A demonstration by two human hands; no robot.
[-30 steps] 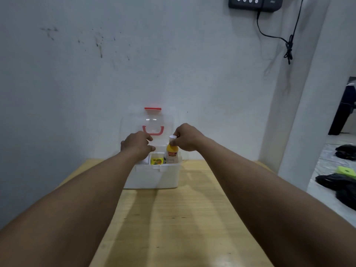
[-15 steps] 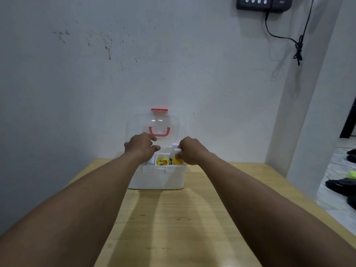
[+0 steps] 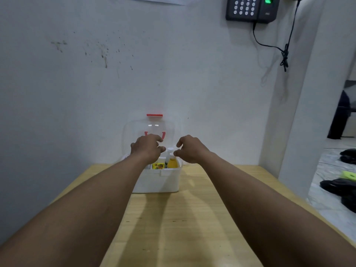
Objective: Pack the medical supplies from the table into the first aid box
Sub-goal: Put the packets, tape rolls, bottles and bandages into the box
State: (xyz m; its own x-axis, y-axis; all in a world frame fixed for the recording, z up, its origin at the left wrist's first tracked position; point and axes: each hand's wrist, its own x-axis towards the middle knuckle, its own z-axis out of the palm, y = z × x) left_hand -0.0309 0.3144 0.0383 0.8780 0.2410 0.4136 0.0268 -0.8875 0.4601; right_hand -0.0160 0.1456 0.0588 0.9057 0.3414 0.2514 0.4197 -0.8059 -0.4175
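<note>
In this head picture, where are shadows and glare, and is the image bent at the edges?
Head view: two soft arm shadows run along the table toward the first aid box; two small glare spots sit on its clear lid; the wide lens bows the wall corner at right.

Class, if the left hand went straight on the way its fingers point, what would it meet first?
Probably the upright clear lid, by its red handle: the left hand points forward over the box toward it. Depth is unclear; they may be touching.
</note>
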